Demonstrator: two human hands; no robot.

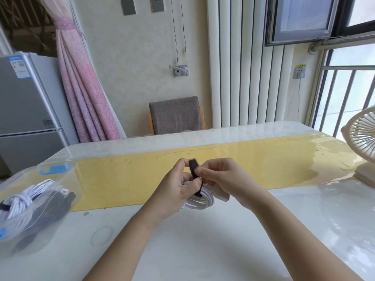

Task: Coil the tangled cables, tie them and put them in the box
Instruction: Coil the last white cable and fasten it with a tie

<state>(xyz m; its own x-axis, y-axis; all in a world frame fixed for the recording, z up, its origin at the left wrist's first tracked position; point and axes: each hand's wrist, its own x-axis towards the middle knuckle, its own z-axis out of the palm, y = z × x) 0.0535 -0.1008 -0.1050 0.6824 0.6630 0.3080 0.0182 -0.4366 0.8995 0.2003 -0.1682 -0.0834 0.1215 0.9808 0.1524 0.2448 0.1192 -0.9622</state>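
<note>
We start at the white table. The clear box at its left edge holds bundled cables already. Over the table's middle, well apart from the box, the left hand curls round the white cable coil. The right hand pinches the black strap looped over it. We judge this is the tying step. We'd keep the left grip tight so the loops stay stacked, pull the strap snug across all strands, then press the end flat to close it.
</note>
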